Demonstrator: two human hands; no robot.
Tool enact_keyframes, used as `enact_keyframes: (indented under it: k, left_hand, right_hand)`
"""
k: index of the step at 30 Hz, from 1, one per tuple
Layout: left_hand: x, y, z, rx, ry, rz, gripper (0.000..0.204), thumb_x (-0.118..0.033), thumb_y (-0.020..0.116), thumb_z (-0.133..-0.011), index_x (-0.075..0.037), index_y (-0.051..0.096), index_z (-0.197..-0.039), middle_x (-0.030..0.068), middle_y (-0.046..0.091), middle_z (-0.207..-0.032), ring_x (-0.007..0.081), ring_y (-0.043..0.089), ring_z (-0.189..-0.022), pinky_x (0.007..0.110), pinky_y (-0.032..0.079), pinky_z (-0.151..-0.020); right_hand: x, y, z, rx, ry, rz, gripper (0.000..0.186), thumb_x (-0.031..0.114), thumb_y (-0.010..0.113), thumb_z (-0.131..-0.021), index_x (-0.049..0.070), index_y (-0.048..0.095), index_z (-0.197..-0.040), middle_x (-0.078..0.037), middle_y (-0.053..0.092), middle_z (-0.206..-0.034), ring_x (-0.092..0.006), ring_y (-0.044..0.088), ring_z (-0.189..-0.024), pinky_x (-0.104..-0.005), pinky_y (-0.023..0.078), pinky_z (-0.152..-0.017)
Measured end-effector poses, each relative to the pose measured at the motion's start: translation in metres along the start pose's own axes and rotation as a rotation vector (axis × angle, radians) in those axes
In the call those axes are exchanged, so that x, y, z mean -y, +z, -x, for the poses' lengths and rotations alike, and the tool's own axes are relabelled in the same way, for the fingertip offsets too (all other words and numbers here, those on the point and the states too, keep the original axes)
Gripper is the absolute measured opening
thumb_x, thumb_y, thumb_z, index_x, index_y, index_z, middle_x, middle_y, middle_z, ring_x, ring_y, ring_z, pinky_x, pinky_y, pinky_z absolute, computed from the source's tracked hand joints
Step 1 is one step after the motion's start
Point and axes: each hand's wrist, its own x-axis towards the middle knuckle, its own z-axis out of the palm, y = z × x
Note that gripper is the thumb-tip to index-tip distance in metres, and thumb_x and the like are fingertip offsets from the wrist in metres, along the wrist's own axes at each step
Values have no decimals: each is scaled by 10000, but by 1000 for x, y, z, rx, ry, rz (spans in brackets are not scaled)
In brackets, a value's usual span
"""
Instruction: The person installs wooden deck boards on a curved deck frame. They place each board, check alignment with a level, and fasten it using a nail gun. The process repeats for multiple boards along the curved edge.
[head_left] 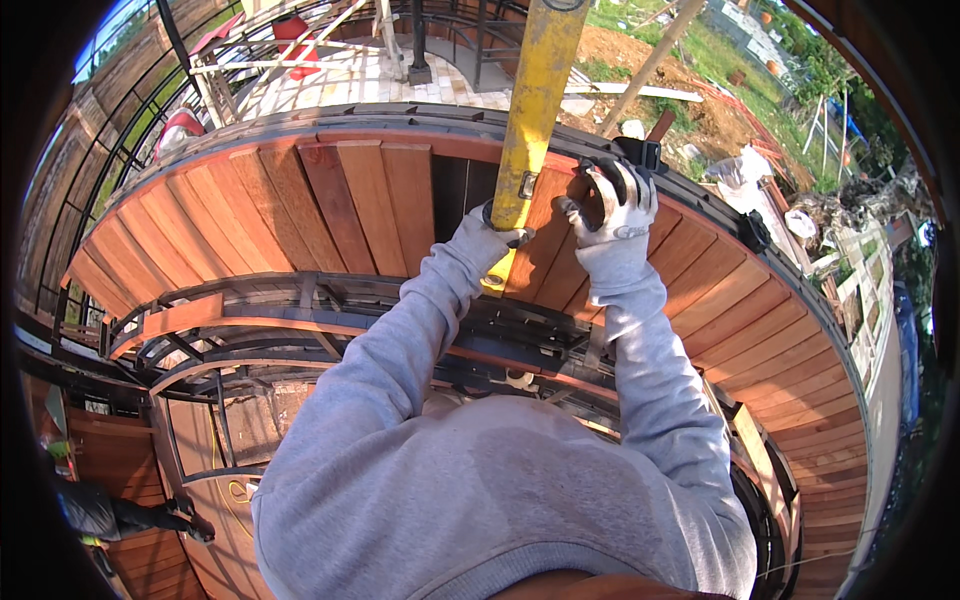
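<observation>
Level [537, 110], clamped in the left hand [485, 240], seems mid-positioning over planks [408, 205]; the right hand [617, 205] curls, thumb and fingers apart, and steadying looks called for.

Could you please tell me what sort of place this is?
Most likely an outdoor building site: a curved row of wooden boards has a gap showing dark framing, the left hand holds a yellow level, and bare soil lies beyond.
</observation>
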Motion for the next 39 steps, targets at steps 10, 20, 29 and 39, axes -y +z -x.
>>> enact_keyframes:
  k: [10,20,29,39]
  left_hand:
    - [-1,1,0,5,8,10,487,-163,861,-795,-12,636,-1200,86,722,-1098,172,665,-1008,318,521,-928]
    - [3,1,-1,3,-17,76,476,-142,853,-801,-11,633,-1201,83,721,-1104,166,664,-1016,311,521,-935]
    - [-5,-1,1,-7,5,-35,481,-170,860,-797,-11,632,-1189,82,722,-1096,165,664,-1016,311,524,-927]
    - [5,-1,-3,4,-24,26,514,-161,877,-779,-7,629,-1203,71,712,-1106,151,644,-1003,303,522,-918]
  right_hand:
    - [0,-2,1,38,41,-17,584,367,860,-668,200,623,-1176,-66,559,-1289,-308,509,-1243,-522,356,-1081]
    - [1,-3,-1,35,19,-20,598,373,862,-677,185,611,-1187,-74,559,-1271,-323,513,-1221,-526,376,-1082]
    - [-1,-1,3,32,9,9,638,315,885,-644,169,622,-1207,-100,588,-1279,-347,545,-1205,-525,405,-1058]
    - [-1,0,2,35,8,31,633,360,887,-635,158,636,-1180,-102,592,-1259,-359,540,-1199,-528,411,-1044]
